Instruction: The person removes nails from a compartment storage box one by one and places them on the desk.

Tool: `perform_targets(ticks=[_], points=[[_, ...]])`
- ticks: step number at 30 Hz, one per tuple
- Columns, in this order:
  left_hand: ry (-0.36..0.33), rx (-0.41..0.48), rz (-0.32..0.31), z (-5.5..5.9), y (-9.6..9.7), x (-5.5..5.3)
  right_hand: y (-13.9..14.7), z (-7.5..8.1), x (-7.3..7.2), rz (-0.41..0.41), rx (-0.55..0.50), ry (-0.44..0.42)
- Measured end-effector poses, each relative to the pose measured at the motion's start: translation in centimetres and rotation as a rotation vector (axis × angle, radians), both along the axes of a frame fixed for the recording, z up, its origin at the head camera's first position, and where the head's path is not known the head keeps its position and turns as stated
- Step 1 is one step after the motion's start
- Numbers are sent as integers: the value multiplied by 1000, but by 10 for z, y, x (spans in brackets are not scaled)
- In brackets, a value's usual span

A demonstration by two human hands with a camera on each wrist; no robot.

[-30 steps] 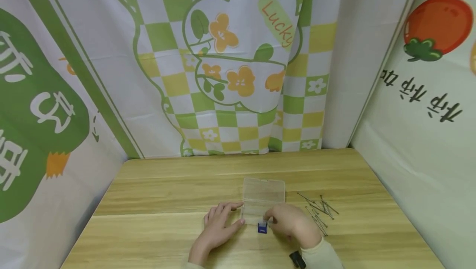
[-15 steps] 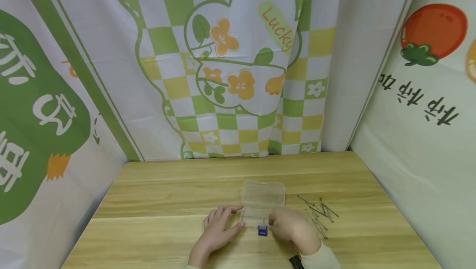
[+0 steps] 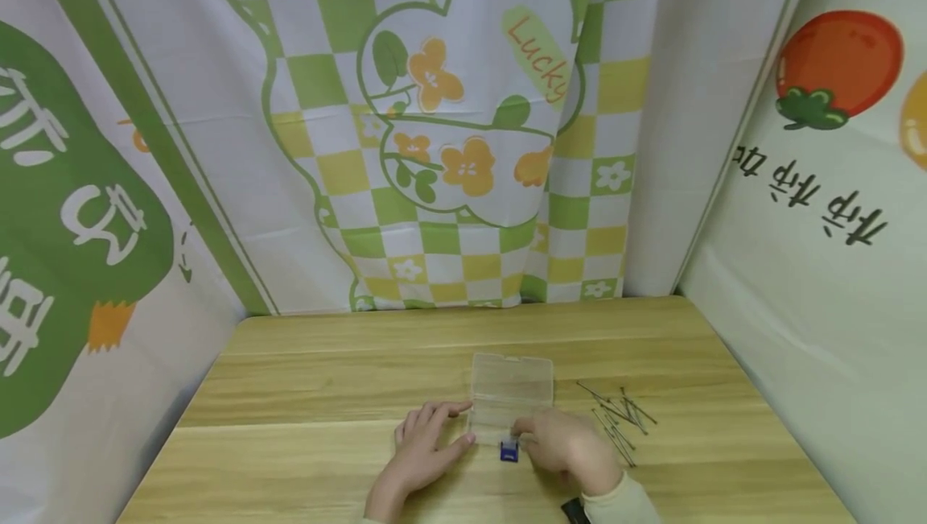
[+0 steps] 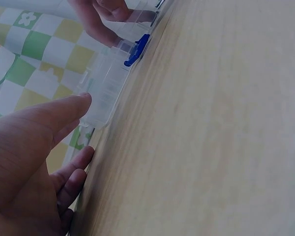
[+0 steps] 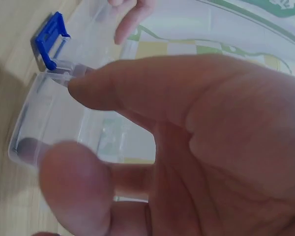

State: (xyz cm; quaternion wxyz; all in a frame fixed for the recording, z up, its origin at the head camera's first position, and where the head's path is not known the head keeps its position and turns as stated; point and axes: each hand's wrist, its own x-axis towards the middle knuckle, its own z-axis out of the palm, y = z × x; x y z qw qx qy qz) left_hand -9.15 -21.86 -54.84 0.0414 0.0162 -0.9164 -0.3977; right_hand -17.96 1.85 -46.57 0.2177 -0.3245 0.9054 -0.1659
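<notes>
A clear plastic box (image 3: 500, 413) lies on the table with its lid (image 3: 512, 379) raised toward the back. Its blue latch (image 3: 509, 451) hangs at the front edge. My left hand (image 3: 427, 443) rests at the box's left end, thumb near the front corner and index finger near the back one. My right hand (image 3: 568, 443) is over the box's right front part. In the right wrist view, its thumb (image 5: 103, 88) is at the front wall beside the latch, with a gap to the bent index finger (image 5: 76, 187). I see nothing held between them.
Several long thin nails (image 3: 617, 419) lie loosely on the wooden table (image 3: 326, 395), right of my right hand. A black object (image 3: 575, 510) shows beside the right sleeve. Printed curtains (image 3: 463, 186) hang behind the table and at both sides.
My right hand's fingertips draw back to the right from near the latch, then return left over the box. My left hand and the box stay in place; the head view shifts slightly.
</notes>
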Motion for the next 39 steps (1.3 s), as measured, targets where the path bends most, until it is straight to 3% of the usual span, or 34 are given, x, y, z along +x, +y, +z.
perform_targets(ticks=[7,12,18,25,30,39], points=[[35,-14,3,-1,1,1,-4,-4,5,-29,-30,70],[5,3,2,1,2,1,-4,-7,6,-43,-78,91],[-5,-7,-6,2,2,0,5,-6,-3,5,-117,-12],[3,-13,-9,4,0,-1,17,-6,-15,101,-248,-165],[11,-16,-2,3,-1,-2,11,-7,-14,86,-212,-89],[1,-4,11,3,2,1,-8,-13,3,4,-81,129]])
